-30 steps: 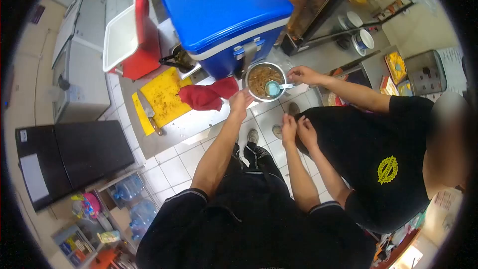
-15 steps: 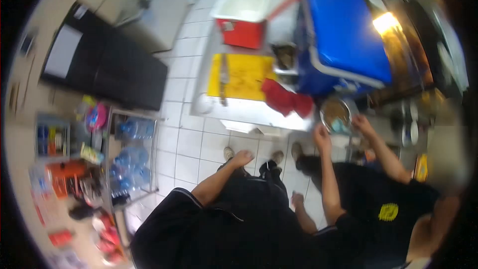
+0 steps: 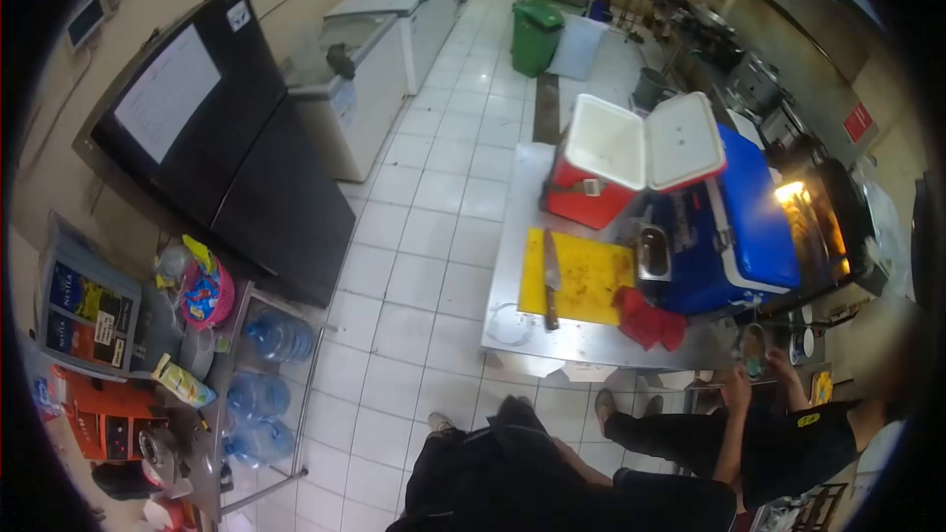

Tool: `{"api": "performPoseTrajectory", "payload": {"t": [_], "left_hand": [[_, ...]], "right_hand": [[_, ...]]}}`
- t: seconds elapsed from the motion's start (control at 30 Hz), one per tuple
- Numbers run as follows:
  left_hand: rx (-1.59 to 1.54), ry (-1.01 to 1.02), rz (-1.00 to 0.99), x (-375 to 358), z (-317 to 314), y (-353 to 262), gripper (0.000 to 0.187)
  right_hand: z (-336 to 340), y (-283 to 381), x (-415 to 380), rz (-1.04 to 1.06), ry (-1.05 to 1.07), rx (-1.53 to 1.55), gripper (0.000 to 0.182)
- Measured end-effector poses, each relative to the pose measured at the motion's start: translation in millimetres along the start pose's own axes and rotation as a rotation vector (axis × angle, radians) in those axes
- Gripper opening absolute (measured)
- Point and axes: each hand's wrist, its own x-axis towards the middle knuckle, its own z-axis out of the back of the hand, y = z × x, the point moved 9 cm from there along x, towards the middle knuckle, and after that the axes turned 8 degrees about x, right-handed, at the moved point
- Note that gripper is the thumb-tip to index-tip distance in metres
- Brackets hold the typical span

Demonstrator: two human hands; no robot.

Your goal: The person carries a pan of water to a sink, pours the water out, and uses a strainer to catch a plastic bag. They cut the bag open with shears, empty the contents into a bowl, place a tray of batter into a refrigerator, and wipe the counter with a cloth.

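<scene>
My left hand is out of view. At the bottom, my right forearm (image 3: 583,463) shows against my dark clothes, its fingers hidden. Ahead stands a steel table (image 3: 503,281). On it lies a yellow cutting board (image 3: 596,286), with a knife (image 3: 552,271) across its left side. A red cloth (image 3: 648,320) overlaps the board's right front corner. Beside the board sits a small metal container (image 3: 653,254) with dark contents. To my right, a co-worker's hands (image 3: 736,389) hold a round metal bowl (image 3: 754,350) with something pale green in it.
An open red cooler (image 3: 591,195) and a closed blue cooler (image 3: 764,227) stand on the table. To the left are a black refrigerator (image 3: 276,177) and a metal rack (image 3: 305,384) with large water bottles. White tiled floor (image 3: 384,281) runs between. Chest freezers and a green bin (image 3: 535,39) stand farther back.
The view has tilted up and shows more of the room. My left hand has left the view, and my right hand is now hidden. The co-worker still holds the bowl.
</scene>
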Motion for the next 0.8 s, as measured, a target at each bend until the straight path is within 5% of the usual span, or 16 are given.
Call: {"api": "performPoseTrajectory", "payload": {"t": [0.2,0.23,0.4,0.47,0.53,0.57,0.63,0.73,0.8], "left_hand": [[-0.214,-0.009,-0.153,38,113,-122,0.036],[-0.228,-0.007,-0.157,48,131,-141,0.037],[-0.250,0.011,-0.064,91,218,-198,0.039],[-0.254,0.042,0.008,92,248,-199,0.040],[-0.274,0.096,0.087,74,277,-193,0.041],[-0.300,0.136,0.108,69,288,-199,0.041],[-0.417,0.255,0.161,71,313,-224,0.042],[-0.675,0.446,0.246,95,364,-309,0.043],[-0.541,0.120,0.001,97,418,-436,0.044]], "right_hand": [[49,228,-14,-0.195,0.175,0.393,0.034],[64,272,-12,0.057,0.218,0.291,0.037],[142,478,53,-0.014,0.220,0.046,0.060],[170,547,139,0.186,0.121,0.121,0.053],[185,624,253,0.493,-0.010,-0.239,0.044],[253,734,196,0.516,-0.215,-0.318,0.050],[305,857,215,0.868,-0.218,-0.182,0.052],[394,1012,180,1.175,0.081,0.325,0.046],[421,1065,232,1.084,0.417,0.640,0.040]]}}
